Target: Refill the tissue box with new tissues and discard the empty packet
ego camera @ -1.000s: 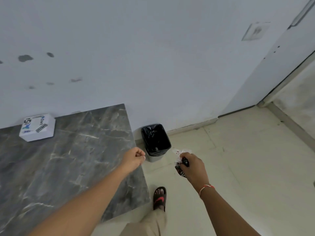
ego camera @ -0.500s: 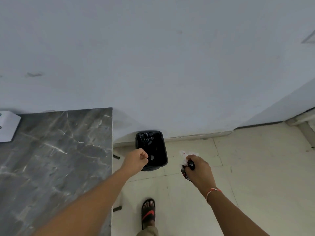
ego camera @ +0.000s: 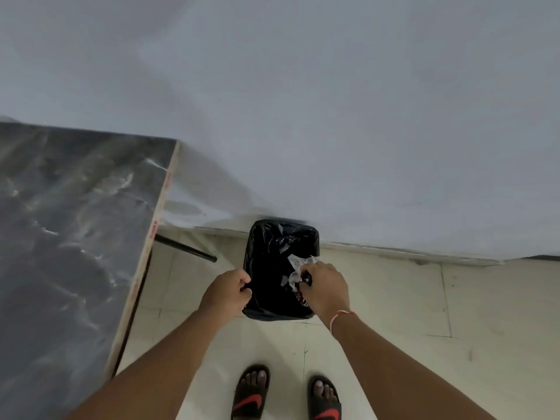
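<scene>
A small bin lined with a black bag (ego camera: 272, 256) stands on the floor against the wall. My right hand (ego camera: 325, 289) is over the bin's right side, shut on the crumpled clear empty packet (ego camera: 298, 269), which hangs above the bin's opening. My left hand (ego camera: 225, 291) is a fist at the bin's left rim, touching the edge of the black liner; whether it grips the liner I cannot tell. The tissue box is out of view.
A dark marble-patterned table (ego camera: 69, 237) fills the left side, its edge close to my left arm, with a black table leg (ego camera: 185, 248) beneath. The white wall (ego camera: 303, 116) rises right behind the bin. My feet in black sandals (ego camera: 251, 392) stand on pale floor tiles.
I have stepped up to the bin and look more steeply down. Both hands moved forward; the right one with the packet is now over the bin, the left at its rim. The tissue box left the view.
</scene>
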